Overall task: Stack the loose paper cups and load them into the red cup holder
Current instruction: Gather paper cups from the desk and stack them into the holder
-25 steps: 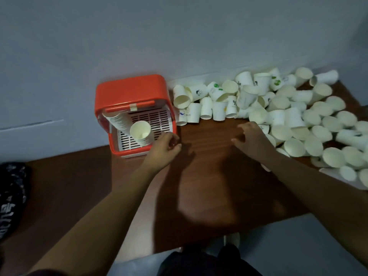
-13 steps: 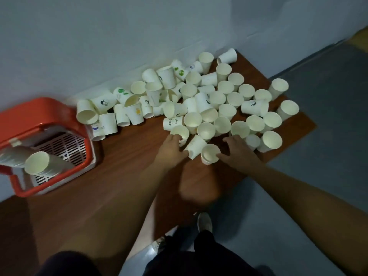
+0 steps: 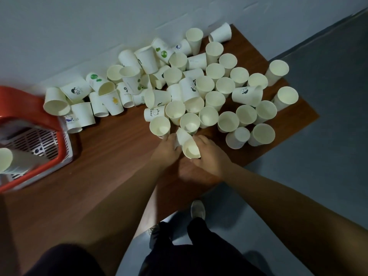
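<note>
Several loose white paper cups lie and stand in a heap on the brown table, some printed with small pictures. At the near edge of the heap my right hand grips an open paper cup tilted toward me. My left hand holds a second cup whose base points into the first. The red cup holder sits at the far left, partly cut off. A stack of cups lies inside it on a white slotted tray.
A grey wall runs behind the cups. The table's right edge drops to a grey floor. My shoes and dark trousers show below the table's near edge.
My left hand left the red holder and crossed to the cup heap. Both hands closed on cups at the heap's near edge and brought them together. The view swung right.
</note>
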`<state>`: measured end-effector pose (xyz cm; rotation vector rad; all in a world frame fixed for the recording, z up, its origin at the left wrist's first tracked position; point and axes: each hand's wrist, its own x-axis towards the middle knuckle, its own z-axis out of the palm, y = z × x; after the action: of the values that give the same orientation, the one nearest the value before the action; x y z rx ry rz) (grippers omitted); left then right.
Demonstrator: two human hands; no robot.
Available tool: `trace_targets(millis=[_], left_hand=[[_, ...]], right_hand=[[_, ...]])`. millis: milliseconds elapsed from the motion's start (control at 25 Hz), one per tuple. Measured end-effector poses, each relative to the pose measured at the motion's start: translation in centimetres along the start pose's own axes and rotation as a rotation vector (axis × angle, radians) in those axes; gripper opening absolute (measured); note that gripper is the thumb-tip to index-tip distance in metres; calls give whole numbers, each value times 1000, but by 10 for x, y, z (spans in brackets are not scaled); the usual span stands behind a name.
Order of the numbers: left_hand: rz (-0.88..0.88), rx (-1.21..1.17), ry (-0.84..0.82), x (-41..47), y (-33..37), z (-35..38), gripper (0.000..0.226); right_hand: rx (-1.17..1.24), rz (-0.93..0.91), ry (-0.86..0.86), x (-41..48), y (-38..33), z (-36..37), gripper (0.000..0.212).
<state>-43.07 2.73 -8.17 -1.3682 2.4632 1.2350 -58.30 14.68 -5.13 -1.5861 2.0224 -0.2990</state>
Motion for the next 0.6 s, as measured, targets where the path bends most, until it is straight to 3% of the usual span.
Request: trace_targets(millis=[280, 400, 600], left_hand=[[-256, -485, 26, -3, -7, 4, 55], [-253, -585, 52, -14, -8, -1, 43], [-226, -688, 82, -54, -11, -32, 58]], right_hand=[[175, -7, -29, -2, 5, -1, 80], [228, -16, 17, -9, -2, -4, 77], [286, -62, -24, -12, -40, -32, 72]])
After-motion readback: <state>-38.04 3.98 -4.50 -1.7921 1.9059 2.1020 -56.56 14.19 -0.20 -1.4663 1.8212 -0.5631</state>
